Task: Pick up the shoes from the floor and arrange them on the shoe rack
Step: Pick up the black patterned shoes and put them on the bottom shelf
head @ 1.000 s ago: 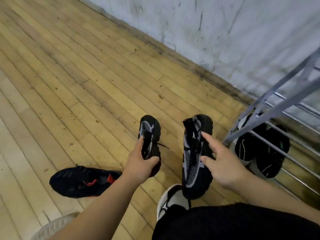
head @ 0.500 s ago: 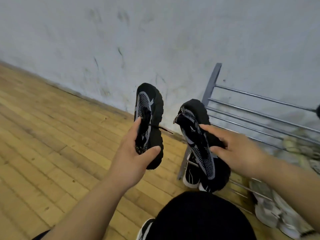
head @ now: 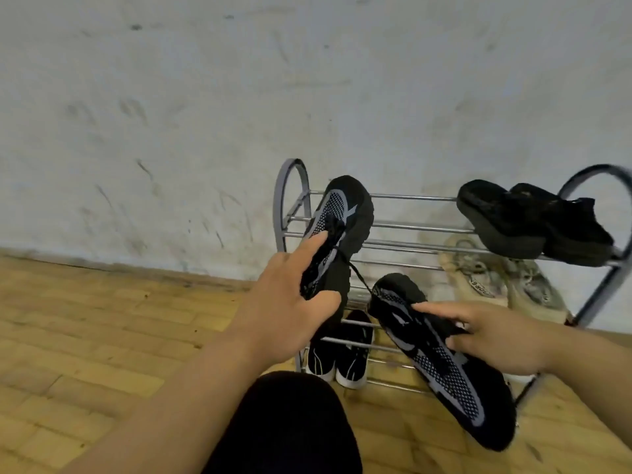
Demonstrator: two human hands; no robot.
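The left hand (head: pixel 287 302) grips 1 black shoe (head: pixel 345 213) up by the shoe rack (head: pixel 410 197) top bars. The right hand (head: pixel 496 336) pinches the other shoe (head: pixel 455 374) lower down. Next, I think, both go on top.

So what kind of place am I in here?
Probably a home entryway or a room corner used for storing footwear. A metal shoe rack stands against a scuffed painted wall on a wooden plank floor, with a black pair on its top tier and a black-and-white pair lower down.
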